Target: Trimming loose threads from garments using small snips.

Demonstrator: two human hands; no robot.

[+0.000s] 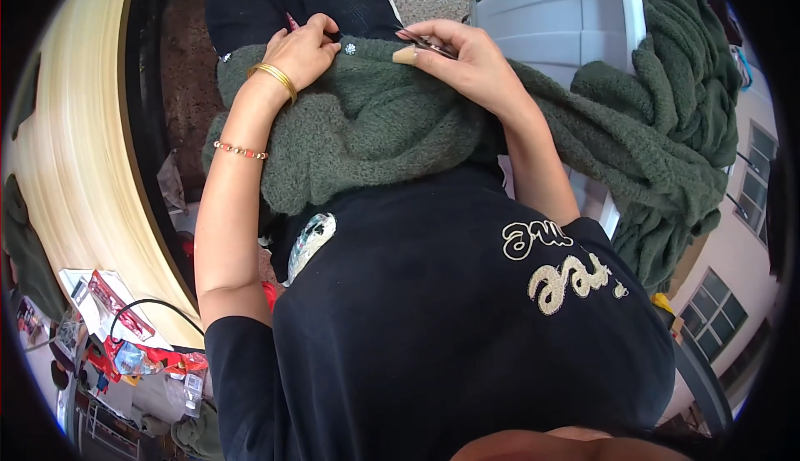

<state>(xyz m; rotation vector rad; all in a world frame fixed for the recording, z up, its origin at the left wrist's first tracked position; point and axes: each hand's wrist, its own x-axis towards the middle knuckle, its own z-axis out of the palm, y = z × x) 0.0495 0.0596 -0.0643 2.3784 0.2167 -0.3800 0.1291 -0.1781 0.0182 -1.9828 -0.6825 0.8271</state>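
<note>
Green fuzzy knit garment (pixel 375 127) sits across our lap, both hands on it.
Left hand (pixel 304 48) pinches its edge; right hand (pixel 462 61) grips small scissors (pixel 429 44). Risk: blades snagging loose pile.

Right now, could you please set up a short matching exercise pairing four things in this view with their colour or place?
Things:
1. fleece garment
2. bangle
3. bead bracelet
4. plastic bin

Descriptions:
A. pale grey, to the person's right
B. gold, at the left wrist
C. dark green, across the lap
D. orange-pink, farther up the left forearm

Pairs: 1-C, 2-B, 3-D, 4-A. The left hand grips the garment's edge; the right hand pinches a small dark tool at it.
</note>
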